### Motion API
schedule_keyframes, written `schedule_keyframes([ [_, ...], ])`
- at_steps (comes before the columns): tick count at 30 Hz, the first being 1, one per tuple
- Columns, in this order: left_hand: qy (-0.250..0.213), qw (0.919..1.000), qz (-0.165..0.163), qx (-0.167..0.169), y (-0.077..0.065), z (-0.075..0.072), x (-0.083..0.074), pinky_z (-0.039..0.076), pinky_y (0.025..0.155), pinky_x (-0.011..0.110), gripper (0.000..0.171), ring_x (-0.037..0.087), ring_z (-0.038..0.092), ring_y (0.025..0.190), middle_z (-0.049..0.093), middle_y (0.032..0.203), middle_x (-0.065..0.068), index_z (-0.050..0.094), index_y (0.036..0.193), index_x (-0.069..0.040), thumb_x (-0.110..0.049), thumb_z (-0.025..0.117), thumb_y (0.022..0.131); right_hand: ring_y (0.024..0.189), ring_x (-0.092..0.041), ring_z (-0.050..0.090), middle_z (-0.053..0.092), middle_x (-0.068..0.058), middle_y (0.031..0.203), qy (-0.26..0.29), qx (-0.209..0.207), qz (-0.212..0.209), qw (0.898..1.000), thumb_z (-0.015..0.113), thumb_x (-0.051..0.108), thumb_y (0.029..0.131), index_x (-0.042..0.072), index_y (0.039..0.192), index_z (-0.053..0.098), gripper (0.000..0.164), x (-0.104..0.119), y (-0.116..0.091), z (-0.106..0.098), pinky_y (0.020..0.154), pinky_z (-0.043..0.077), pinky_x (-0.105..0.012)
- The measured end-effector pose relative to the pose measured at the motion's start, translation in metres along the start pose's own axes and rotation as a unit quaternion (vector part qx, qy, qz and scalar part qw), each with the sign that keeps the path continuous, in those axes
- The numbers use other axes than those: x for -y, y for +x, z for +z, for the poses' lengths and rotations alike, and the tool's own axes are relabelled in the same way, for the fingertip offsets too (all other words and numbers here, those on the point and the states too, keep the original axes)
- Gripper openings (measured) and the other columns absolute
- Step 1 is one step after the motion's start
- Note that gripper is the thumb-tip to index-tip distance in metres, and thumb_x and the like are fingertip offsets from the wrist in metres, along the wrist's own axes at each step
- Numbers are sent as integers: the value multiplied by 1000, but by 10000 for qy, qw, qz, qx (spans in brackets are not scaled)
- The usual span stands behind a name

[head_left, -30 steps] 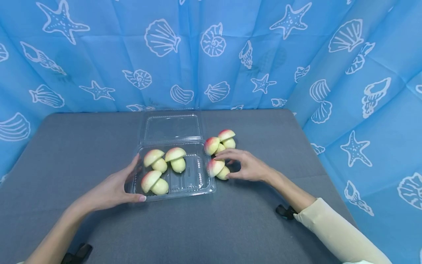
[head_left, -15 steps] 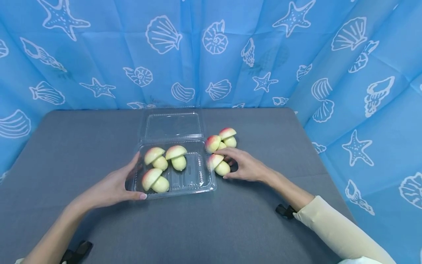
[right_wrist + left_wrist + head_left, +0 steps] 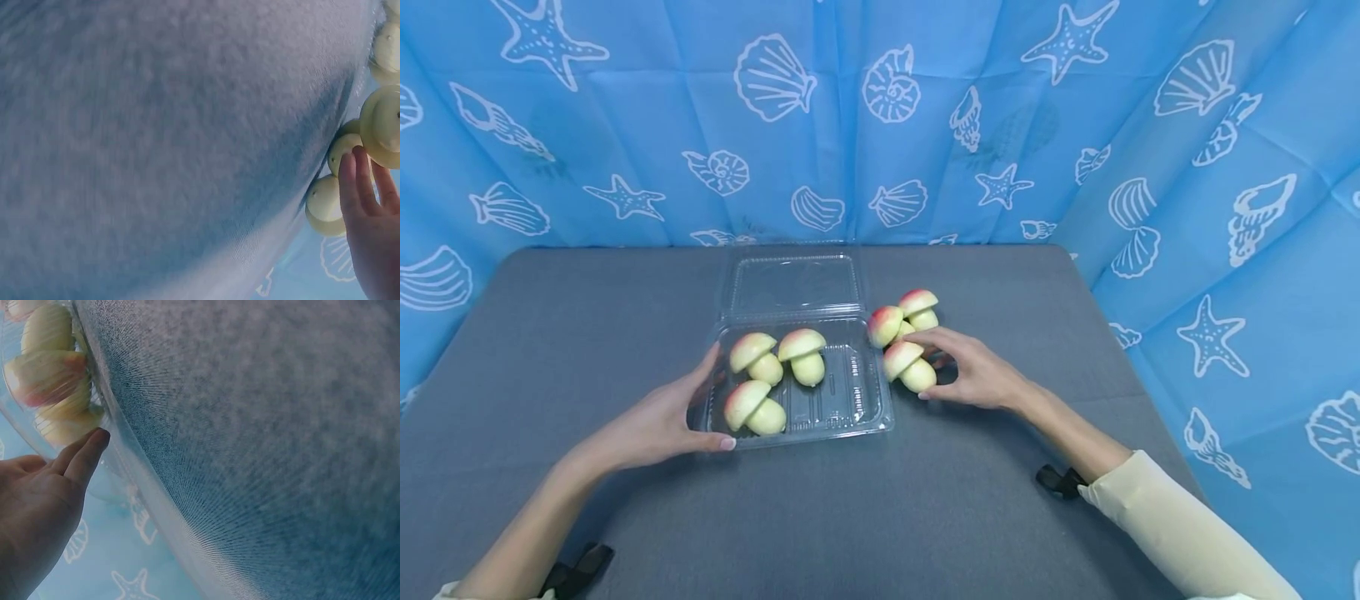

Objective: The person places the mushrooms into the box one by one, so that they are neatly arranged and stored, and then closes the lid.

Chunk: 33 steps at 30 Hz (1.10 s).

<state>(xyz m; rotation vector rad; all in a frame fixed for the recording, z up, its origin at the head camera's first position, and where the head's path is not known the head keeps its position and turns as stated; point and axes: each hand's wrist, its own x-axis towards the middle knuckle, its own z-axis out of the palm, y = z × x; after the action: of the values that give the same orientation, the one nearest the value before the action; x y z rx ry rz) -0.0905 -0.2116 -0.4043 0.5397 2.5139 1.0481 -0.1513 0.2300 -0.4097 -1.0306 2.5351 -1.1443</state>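
Observation:
A clear plastic clamshell box (image 3: 838, 435) lies with its lid (image 3: 793, 279) folded back. Inside sit three pale yellow toy mushrooms (image 3: 766, 417) with pink-tinged caps, grouped toward the left. My left hand (image 3: 658, 421) spans the box's front left corner, thumb on the near rim and fingers along the left side; in the left wrist view these fingers (image 3: 81, 462) look straight. Just right of the box, my right hand (image 3: 973, 371) pinches another toy mushroom (image 3: 917, 377) between thumb and fingers. Two more toy mushrooms (image 3: 919, 307) lie behind it, one partly hidden.
Grey cloth covers the table (image 3: 880, 517). A blue curtain (image 3: 850, 125) with white shell and starfish prints hangs along the back and right side. The box's right compartment shows its ribbed floor. Black straps (image 3: 1060, 481) are around both wrists.
My right hand has closed on the near toy mushroom and shifted it slightly right and back, away from the box's right edge. The left hand stays at the box.

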Motion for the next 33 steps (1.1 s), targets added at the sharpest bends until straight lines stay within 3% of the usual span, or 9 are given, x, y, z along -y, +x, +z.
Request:
schedule_keyframes([
  [8, 21, 10000, -23, 6, 0, 1, 0, 31, 110, 61, 130, 45, 33, 140, 16, 162, 26, -6, 159, -7, -53, 82, 76, 112, -21, 63, 56, -3, 135, 300, -159, -47, 9994, 87, 9, 76, 13, 143, 52, 76, 4, -2, -5, 92, 55, -44],
  [15, 25, 10000, 0, 15, 2, 1, 1, 32, 110, 60, 130, 46, 33, 140, 14, 162, 26, -6, 159, -6, -51, 83, 76, 107, -35, 64, 57, -18, 128, 418, -312, -230, 9984, 85, -3, 73, -4, 137, 52, 72, 40, 2, -13, 89, 54, -53],
  [33, 10, 10000, -81, 28, 2, 1, -1, 31, 111, 61, 129, 46, 30, 141, 12, 162, 26, -7, 159, -6, -49, 83, 76, 105, -34, 65, 59, -19, 125, 407, -293, -795, 9956, 85, -4, 72, -7, 134, 53, 70, 58, 21, -18, 90, 54, -53],
])
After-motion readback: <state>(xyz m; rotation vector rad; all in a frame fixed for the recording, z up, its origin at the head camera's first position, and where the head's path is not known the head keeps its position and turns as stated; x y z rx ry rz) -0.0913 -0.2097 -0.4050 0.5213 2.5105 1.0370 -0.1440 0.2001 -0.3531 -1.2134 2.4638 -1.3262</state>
